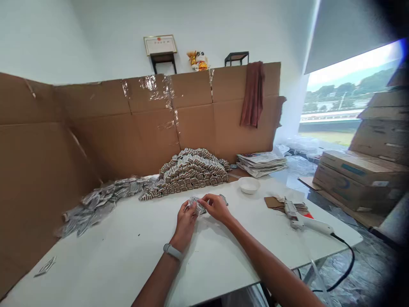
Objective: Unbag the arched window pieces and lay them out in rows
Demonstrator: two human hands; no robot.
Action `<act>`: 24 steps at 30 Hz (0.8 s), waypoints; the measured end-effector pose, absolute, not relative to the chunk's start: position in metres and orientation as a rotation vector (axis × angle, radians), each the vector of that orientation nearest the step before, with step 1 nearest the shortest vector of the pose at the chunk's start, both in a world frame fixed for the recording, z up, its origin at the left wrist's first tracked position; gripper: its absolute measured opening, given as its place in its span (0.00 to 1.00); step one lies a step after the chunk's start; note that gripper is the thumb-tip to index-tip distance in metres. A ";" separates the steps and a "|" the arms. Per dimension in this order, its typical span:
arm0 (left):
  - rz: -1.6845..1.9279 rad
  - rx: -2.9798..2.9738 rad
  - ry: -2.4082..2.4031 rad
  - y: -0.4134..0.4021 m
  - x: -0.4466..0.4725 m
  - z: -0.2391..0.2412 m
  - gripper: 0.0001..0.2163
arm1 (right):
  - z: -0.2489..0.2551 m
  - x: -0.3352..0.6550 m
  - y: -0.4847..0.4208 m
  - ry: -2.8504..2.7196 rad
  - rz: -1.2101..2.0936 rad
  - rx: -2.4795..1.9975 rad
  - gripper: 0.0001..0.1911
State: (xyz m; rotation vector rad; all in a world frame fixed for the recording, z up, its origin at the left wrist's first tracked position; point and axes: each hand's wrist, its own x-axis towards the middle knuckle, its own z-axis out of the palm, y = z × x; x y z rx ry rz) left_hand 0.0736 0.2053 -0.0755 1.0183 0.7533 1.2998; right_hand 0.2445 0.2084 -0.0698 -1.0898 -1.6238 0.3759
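Above the middle of the white table [128,256], my left hand [185,221] is closed around a small grey-and-white striped piece [198,206]. The fingers of my right hand [217,207] pinch the same piece from its right side. Its exact kind is too small to tell, and my fingers cover part of it. Just beyond my right hand lies another small grey piece [223,198], partly hidden. Farther back rises a large stacked pile of similar small folded pieces [191,172].
Flat grey-and-white pieces [99,202] lie heaped at left, with a loose one [45,267] nearer. A white bowl [249,185], stacked papers [261,163] and a corded glue gun [295,216] on cardboard scraps stand right. Cardboard panels [143,132] wall the back; boxes [361,179] stand beyond.
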 end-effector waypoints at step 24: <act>1.188 0.228 0.535 0.187 0.087 -0.062 0.16 | -0.059 0.229 0.199 -1.428 0.307 -1.035 0.19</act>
